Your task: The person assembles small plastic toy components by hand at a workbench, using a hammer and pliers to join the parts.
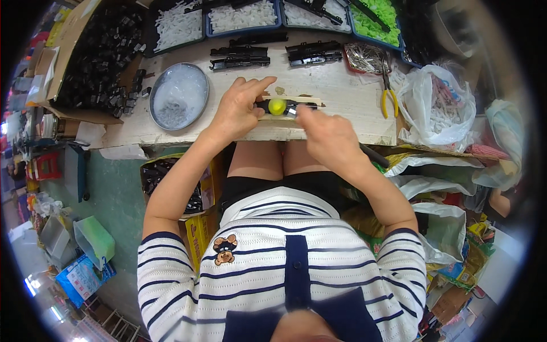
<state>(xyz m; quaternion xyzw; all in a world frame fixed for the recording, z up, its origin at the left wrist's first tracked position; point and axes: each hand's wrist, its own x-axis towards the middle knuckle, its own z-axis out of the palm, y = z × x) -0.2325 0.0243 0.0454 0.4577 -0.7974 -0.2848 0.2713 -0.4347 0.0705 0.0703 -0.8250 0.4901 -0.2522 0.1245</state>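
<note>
My right hand (333, 139) is closed around a hammer with a round yellow striking face (277, 106) and a black handle (374, 155). The hammer's head is right over a black plastic piece (307, 106) lying near the bench's front edge; whether they touch I cannot tell. My left hand (238, 107) holds the left end of that piece, its index finger stretched out to the right and the other fingers curled. Behind my hands lie several long black plastic parts (239, 61), in a left group and a right group (313, 54).
On the bench (353, 128) are a round metal dish (152, 102) holding a clear bag, a cardboard box (62, 68) of black parts, yellow-handled pliers (389, 102), a red tray (348, 64) of thin metal pieces and a white plastic bag (416, 97). Bins of white and green pieces (373, 24) line the back.
</note>
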